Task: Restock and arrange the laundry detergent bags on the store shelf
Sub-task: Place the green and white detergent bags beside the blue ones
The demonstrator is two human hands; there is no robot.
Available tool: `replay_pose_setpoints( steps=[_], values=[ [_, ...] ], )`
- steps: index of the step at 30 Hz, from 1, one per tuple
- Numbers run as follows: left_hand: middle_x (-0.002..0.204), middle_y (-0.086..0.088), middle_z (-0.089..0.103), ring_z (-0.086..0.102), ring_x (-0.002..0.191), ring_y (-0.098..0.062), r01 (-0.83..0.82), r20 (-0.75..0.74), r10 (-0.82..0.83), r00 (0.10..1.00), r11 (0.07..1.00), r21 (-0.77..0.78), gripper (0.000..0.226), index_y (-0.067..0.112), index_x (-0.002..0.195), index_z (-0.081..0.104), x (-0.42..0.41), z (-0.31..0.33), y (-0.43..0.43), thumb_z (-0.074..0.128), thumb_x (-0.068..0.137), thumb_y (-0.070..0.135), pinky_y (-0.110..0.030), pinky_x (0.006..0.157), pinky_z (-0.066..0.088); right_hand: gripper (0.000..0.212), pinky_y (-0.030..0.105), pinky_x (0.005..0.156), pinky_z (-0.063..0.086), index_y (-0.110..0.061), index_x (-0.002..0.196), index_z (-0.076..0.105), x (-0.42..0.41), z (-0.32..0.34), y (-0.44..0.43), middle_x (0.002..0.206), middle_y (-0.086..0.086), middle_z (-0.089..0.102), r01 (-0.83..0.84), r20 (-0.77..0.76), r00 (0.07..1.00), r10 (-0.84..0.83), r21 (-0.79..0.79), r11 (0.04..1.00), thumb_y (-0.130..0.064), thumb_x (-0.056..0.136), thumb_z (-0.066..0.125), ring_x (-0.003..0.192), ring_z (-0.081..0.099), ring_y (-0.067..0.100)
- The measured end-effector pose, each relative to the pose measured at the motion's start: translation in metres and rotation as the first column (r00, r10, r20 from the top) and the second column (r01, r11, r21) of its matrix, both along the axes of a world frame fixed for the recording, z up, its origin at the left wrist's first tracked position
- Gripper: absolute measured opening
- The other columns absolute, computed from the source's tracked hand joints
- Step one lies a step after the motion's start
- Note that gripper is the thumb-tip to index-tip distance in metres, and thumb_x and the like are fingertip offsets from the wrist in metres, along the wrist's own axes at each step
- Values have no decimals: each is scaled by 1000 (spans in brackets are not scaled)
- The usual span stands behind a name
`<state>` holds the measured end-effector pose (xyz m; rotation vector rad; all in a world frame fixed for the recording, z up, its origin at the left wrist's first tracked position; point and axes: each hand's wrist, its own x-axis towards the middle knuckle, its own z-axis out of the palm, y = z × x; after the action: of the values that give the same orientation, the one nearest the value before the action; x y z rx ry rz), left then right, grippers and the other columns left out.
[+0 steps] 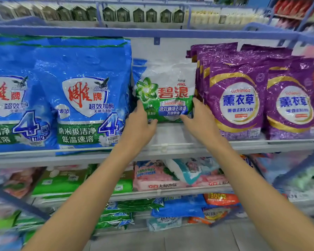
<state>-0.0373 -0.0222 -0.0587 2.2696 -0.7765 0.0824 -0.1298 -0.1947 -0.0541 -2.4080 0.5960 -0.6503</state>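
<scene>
Fingers of both hands close on the lower corners of the green and white bag, to stand it straight.

Left hand pinches the bottom left corner and right hand the bottom right, so the bag stays upright and its front faces out. It stands far back on the shelf, in the gap between the blue bags and the purple bags. Probably it needs to come forward to the edge, in line with its neighbours.

two big blue detergent bags, one white-green bag, two front purple bags, two hands.
</scene>
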Motion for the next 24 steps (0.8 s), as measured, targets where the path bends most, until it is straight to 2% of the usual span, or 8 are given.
replay_pose_setpoints(
  steps=[2, 6, 9, 12, 17, 24],
  values=[
    [128, -13, 63, 62, 113, -32, 61, 29, -62, 998, 998, 33, 63, 10, 150, 34, -9, -2, 9, 62, 97, 29, -43, 97, 51, 40, 31, 95, 45, -16, 137, 55, -16, -1, 13, 131, 3, 63, 6, 0, 1000, -6, -48, 999, -24, 99, 65, 121, 58, 20],
    [150, -11, 50, 46, 138, -28, 203, 81, -212, 974, 973, 110, 60, 8, 153, 37, -27, -7, 31, 57, 102, 34, -39, 113, 36, 47, 36, 115, 39, -13, 146, 53, -53, -16, 41, 148, 3, 56, -15, -39, 999, 11, -97, 995, -35, 104, 56, 137, 49, 19],
    [159, -10, 41, 31, 149, -28, 244, 126, -266, 956, 955, 168, 61, 10, 154, 37, -44, -15, 52, 53, 103, 38, -39, 123, 24, 49, 36, 120, 32, -11, 144, 56, -84, -30, 56, 150, 5, 54, -3, -64, 998, -6, -135, 991, -40, 105, 53, 142, 44, 20],
    [159, -12, 40, 22, 153, -30, 219, 195, -261, 945, 952, 211, 56, 8, 151, 44, -64, -26, 77, 54, 103, 36, -34, 124, 11, 51, 36, 126, 24, -12, 147, 53, -115, -42, 67, 157, 5, 47, 18, -78, 997, -28, -131, 991, -40, 105, 53, 150, 34, 20],
    [163, -12, 33, 18, 155, -32, 106, 254, -174, 951, 959, 262, 55, 9, 149, 47, -100, -46, 109, 55, 102, 37, -42, 124, 17, 55, 35, 126, 22, -15, 152, 48, -163, -67, 69, 163, 1, 37, 5, -124, 992, -16, -87, 996, -43, 105, 50, 152, 28, 17],
    [155, -17, 45, 35, 146, -37, -64, 228, -14, 974, 941, 333, 54, 7, 145, 52, -184, -78, 143, 53, 102, 38, -48, 121, 27, 63, 37, 125, 25, -16, 155, 42, -232, -96, 74, 161, 2, 41, -67, -195, 979, 54, -63, 996, -53, 104, 44, 151, 32, 18]
  ],
)
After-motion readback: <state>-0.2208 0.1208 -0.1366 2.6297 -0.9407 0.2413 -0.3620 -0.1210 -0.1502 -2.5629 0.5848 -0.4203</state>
